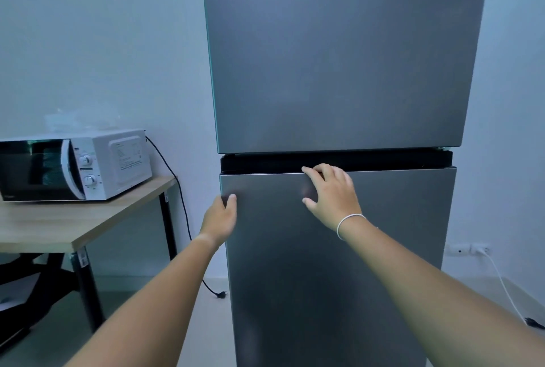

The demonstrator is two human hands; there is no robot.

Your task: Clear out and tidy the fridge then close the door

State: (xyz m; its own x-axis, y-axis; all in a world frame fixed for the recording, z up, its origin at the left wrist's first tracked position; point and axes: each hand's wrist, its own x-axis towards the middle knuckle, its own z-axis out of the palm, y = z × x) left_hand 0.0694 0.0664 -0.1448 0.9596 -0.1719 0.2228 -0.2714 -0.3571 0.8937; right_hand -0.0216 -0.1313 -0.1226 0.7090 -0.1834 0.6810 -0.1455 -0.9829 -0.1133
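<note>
Grey lower fridge door [339, 263], upright and closed.

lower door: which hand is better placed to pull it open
Left, probably. The left hand grips the left edge of the lower door, good for swinging it; the right hand only hooks the top edge mid-door.

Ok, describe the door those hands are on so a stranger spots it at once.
Find the grey fridge right of the table bearing a white microwave. Its two doors stack, parted by a dark gap. The lower door is meant: the left hand holds its left edge and the right hand its top edge, while the upper door goes untouched.
</note>
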